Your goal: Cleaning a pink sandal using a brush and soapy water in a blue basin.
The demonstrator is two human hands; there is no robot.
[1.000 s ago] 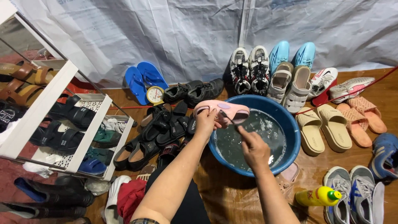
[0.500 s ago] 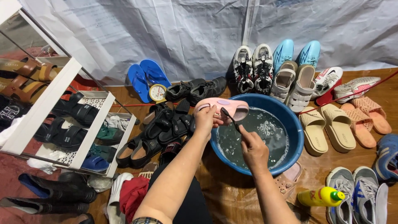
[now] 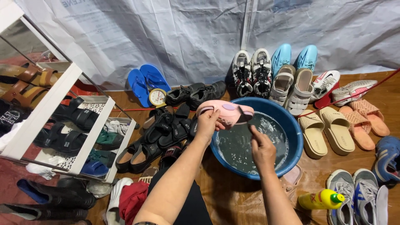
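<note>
Pink sandal (image 3: 227,113) gripped by left hand (image 3: 207,125), apparently over basin (image 3: 296,137).

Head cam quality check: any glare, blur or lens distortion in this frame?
Head view: sharp overall, evenly lit; glints on the soapy water in the round blue plastic basin; slight motion softness at the right hand; wide-angle bending tilts the white shoe rack; left hand holds the pink slide sandal crisply.

The right hand (image 3: 262,148) covers whatever it grips; only a dark tip shows against the pink sandal (image 3: 227,113), too small to name. The basin (image 3: 291,125) hides its near rim behind both forearms. Grey sneakers (image 3: 354,196) run off the bottom edge, the blue shoe (image 3: 387,160) off the right. The rack (image 3: 50,108) is cut at the left.
</note>
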